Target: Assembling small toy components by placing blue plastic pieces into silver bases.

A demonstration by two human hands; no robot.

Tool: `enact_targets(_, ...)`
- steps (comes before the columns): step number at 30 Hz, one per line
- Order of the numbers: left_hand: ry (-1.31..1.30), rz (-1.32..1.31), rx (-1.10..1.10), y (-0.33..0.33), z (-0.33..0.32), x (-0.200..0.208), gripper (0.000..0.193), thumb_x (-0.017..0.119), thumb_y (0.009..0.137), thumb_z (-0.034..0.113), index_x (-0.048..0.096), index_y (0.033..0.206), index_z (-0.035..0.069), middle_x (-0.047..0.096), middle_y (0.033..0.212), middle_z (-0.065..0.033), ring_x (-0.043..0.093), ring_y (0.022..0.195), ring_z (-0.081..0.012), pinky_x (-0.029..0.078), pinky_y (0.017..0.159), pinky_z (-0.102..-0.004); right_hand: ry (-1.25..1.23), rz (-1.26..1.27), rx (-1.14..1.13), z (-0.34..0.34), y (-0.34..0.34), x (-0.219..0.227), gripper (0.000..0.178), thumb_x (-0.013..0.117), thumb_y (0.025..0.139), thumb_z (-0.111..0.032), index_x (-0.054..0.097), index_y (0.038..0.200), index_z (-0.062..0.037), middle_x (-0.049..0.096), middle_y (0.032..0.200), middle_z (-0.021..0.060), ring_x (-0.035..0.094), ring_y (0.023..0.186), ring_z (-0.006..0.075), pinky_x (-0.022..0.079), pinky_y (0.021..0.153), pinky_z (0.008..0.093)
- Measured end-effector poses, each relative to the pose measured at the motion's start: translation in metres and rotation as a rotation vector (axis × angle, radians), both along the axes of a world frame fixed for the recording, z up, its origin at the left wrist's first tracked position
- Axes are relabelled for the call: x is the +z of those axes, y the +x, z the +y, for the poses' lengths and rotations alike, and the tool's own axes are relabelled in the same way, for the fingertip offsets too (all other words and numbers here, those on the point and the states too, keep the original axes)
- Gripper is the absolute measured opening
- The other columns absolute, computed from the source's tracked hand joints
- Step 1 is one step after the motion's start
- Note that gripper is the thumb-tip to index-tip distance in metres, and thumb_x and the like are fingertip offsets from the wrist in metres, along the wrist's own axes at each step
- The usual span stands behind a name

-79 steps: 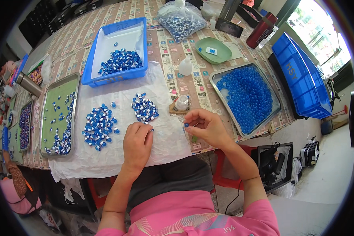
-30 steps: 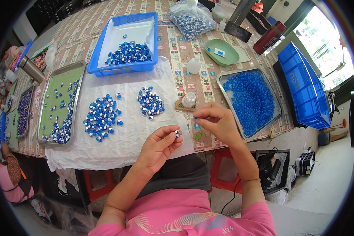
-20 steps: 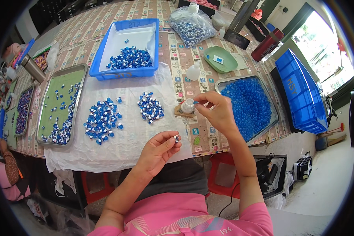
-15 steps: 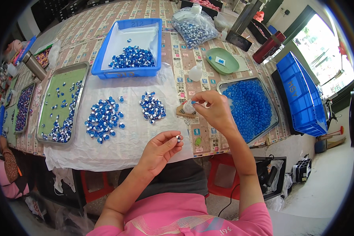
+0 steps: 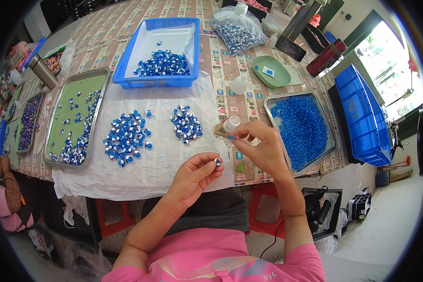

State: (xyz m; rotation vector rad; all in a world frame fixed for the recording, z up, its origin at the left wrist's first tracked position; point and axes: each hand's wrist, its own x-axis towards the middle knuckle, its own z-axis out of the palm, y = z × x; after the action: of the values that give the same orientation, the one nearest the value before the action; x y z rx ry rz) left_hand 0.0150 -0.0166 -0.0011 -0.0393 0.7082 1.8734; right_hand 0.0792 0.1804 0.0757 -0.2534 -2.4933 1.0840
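My left hand point(image 5: 192, 177) pinches a small white-and-dark bead piece point(image 5: 218, 161) between thumb and fingertips, above the front edge of the white sheet point(image 5: 164, 171). Between the fingertips of my right hand point(image 5: 264, 146) is a small blue bead point(image 5: 231, 137). That hand is just in front of a small clear jar point(image 5: 231, 123) on a wooden block, apart from it. Two piles of blue-and-white bead pieces lie on the sheet: a larger pile point(image 5: 126, 137) and a smaller pile point(image 5: 186, 125). Right of my right hand, loose clear-blue beads point(image 5: 300, 129) fill a metal tray point(image 5: 332, 141).
Behind the piles stands a blue bin point(image 5: 155, 84) with more pieces. A green-lined metal tray point(image 5: 106, 77) is at left. Farther back are a white squeeze bottle point(image 5: 239, 85), green dish point(image 5: 279, 75), bag of beads point(image 5: 239, 35) and red flask point(image 5: 325, 58). A blue crate point(image 5: 362, 117) stands at right.
My right hand has drawn back from the jar's mouth toward me, still pinching the blue bead. My left hand keeps its piece, now turned a little. The view has shifted slightly.
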Motion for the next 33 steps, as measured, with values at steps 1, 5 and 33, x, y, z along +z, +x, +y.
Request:
enact_targets(1,0.000,0.002,0.000,0.000,0.001,0.000,0.024,0.060,0.097,0.005,0.060,0.120,0.001,0.066,0.111,-0.0096,0.067,0.098,-0.0173,0.056,0.089,-0.0287,-0.079,-0.009,0.031,-0.006,0.005,-0.001,0.015,0.076,0.075,-0.003,0.074,0.090,-0.0049,0.071,0.084,0.0057,0.064,0.073,0.0133,0.047,0.064,0.0262)
enact_targets(5,0.007,0.002,-0.007,0.002,0.003,-0.002,0.025,0.060,0.097,0.006,0.060,0.121,0.000,0.066,0.109,-0.0085,0.066,0.099,-0.0166,0.056,0.089,-0.0279,-0.131,-0.067,0.067,-0.022,0.022,-0.005,0.018,0.077,0.076,-0.004,0.074,0.093,-0.0054,0.071,0.085,0.0052,0.064,0.076,0.0125,0.047,0.064,0.0260)
enact_targets(33,-0.037,0.086,-0.022,0.013,0.006,-0.005,0.020,0.064,0.094,0.005,0.066,0.114,-0.001,0.070,0.100,-0.0095,0.068,0.089,-0.0153,0.057,0.082,-0.0279,-0.357,-0.236,0.155,-0.013,0.036,-0.013,0.013,0.074,0.074,0.004,0.072,0.085,-0.0024,0.069,0.080,0.0042,0.064,0.074,0.0113,0.050,0.068,0.0254)
